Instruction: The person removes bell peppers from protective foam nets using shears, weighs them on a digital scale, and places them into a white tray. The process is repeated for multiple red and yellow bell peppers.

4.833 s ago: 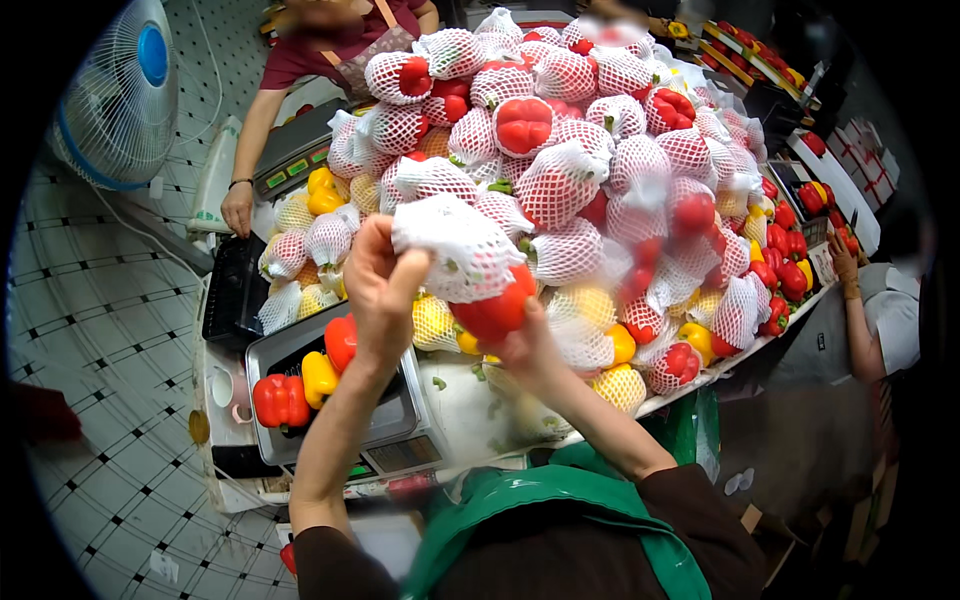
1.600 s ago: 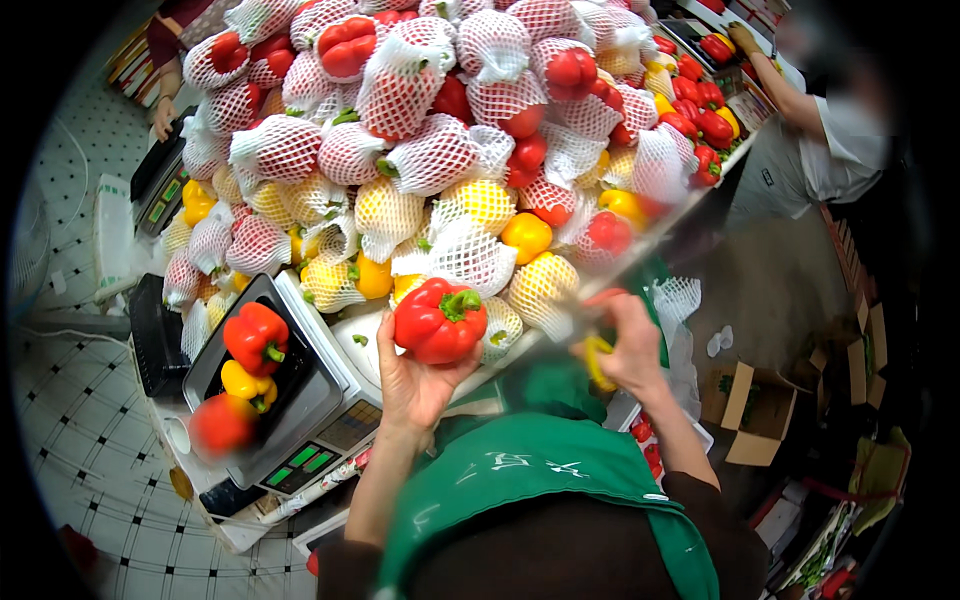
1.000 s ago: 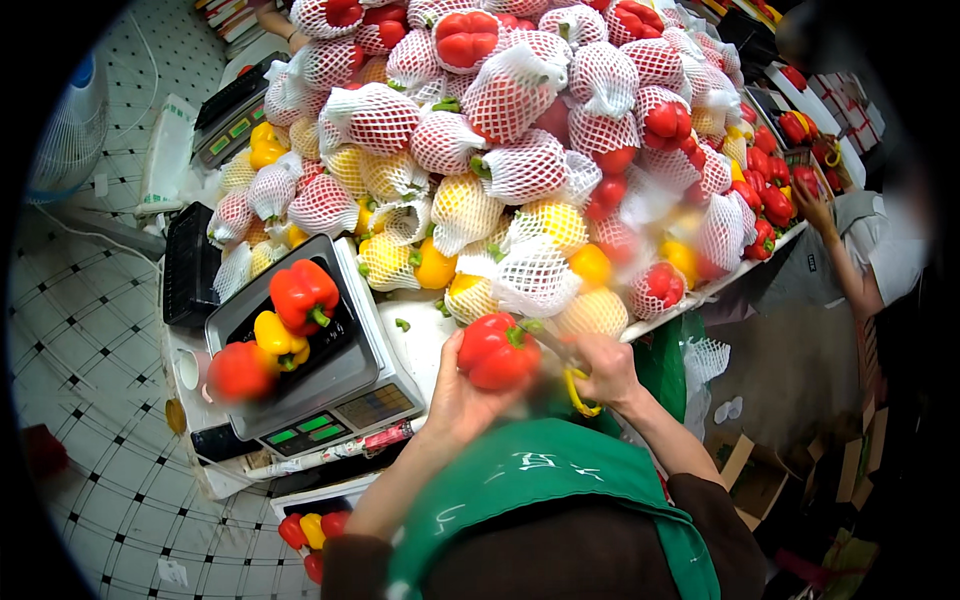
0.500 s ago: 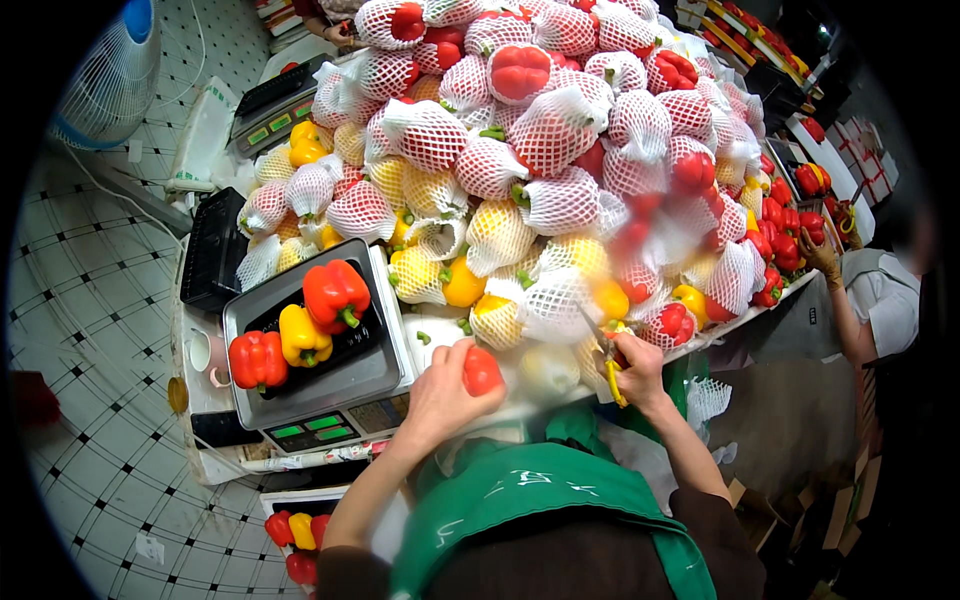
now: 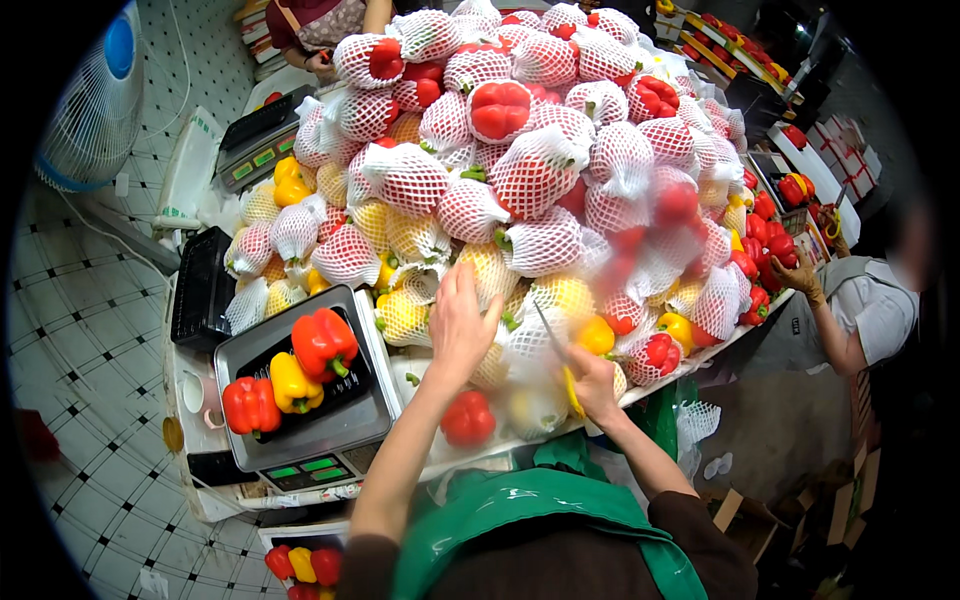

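My left hand (image 5: 462, 325) reaches over the near side of the pile, fingers stretched out and thumb apart, against a yellow bell pepper in white foam netting (image 5: 488, 272). Whether it touches the pepper, I cannot tell. My right hand (image 5: 594, 385) is closed round yellow-handled scissors (image 5: 573, 393), their blades pointing up toward the pile. A bare red bell pepper (image 5: 468, 418) sits on the table edge below my left hand. Just right of it, a netted pepper (image 5: 537, 408) looks blurred by a smear over the view.
Left of my arm stands a scale (image 5: 375, 425) bearing two red peppers and a yellow one. Netted red and yellow peppers heap up beyond my hands. A black crate (image 5: 203, 285) and a fan (image 5: 95, 110) are at left. A gloved co-worker's hand (image 5: 800, 275) handles red peppers at right.
My left hand has let go of the red pepper, now on the table edge, and moved up to the netted peppers. My right hand has shifted slightly left and down with the scissors.
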`<move>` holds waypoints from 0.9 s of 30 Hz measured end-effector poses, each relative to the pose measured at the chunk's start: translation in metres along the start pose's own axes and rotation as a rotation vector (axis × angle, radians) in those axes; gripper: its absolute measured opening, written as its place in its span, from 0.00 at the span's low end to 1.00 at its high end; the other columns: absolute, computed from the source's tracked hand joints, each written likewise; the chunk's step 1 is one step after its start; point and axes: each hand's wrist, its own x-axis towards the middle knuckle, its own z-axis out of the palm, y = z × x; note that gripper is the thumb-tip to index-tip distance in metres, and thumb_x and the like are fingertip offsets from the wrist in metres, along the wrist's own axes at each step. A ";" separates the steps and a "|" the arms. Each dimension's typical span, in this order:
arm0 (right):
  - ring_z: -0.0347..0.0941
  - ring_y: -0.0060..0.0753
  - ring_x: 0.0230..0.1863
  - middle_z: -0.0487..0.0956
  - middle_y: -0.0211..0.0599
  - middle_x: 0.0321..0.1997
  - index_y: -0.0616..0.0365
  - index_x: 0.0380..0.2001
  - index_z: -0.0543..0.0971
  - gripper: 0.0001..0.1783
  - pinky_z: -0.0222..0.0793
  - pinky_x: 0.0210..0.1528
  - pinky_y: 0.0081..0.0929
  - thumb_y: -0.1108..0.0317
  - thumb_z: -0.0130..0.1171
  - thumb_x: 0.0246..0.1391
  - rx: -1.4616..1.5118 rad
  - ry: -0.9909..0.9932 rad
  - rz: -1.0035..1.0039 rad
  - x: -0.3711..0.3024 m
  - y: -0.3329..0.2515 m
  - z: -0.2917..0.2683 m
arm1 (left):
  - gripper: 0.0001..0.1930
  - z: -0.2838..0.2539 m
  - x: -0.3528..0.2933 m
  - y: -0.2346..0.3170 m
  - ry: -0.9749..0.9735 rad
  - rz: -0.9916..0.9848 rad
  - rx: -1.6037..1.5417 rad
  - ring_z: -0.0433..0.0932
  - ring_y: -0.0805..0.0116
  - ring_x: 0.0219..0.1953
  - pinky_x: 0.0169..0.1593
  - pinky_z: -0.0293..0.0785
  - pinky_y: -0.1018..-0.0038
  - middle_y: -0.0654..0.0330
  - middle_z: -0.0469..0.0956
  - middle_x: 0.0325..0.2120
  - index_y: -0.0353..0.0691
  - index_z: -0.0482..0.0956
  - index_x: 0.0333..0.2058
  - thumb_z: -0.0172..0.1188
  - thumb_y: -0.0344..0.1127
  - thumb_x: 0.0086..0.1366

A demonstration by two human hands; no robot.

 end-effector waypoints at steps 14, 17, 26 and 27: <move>0.56 0.23 0.19 0.61 0.33 0.15 0.60 0.24 0.73 0.15 0.57 0.22 0.24 0.63 0.67 0.46 0.104 0.112 0.126 0.003 0.038 0.019 | 0.21 0.012 0.031 -0.021 0.109 -0.093 -0.108 0.75 0.53 0.37 0.45 0.71 0.65 0.50 0.76 0.35 0.34 0.74 0.37 0.67 0.38 0.44; 0.55 0.20 0.19 0.61 0.32 0.15 0.61 0.23 0.72 0.15 0.56 0.22 0.24 0.63 0.67 0.46 0.104 0.117 0.123 0.007 0.025 0.017 | 0.14 0.008 0.001 -0.032 0.139 -0.047 -0.081 0.76 0.54 0.35 0.41 0.72 0.66 0.49 0.76 0.32 0.33 0.76 0.32 0.65 0.33 0.45; 0.54 0.19 0.19 0.60 0.30 0.16 0.61 0.24 0.72 0.14 0.54 0.21 0.22 0.64 0.67 0.47 0.085 0.148 0.150 0.004 0.023 0.020 | 0.10 -0.019 -0.050 0.001 -0.071 0.143 -0.318 0.70 0.63 0.23 0.28 0.67 0.72 0.56 0.69 0.19 0.34 0.70 0.22 0.64 0.29 0.48; 0.54 0.18 0.19 0.59 0.30 0.16 0.61 0.24 0.72 0.15 0.53 0.21 0.22 0.64 0.67 0.47 0.066 0.146 0.149 0.004 0.022 0.020 | 0.10 -0.021 -0.048 0.000 -0.070 0.061 -0.315 0.70 0.61 0.22 0.28 0.67 0.70 0.55 0.70 0.19 0.34 0.70 0.22 0.64 0.32 0.51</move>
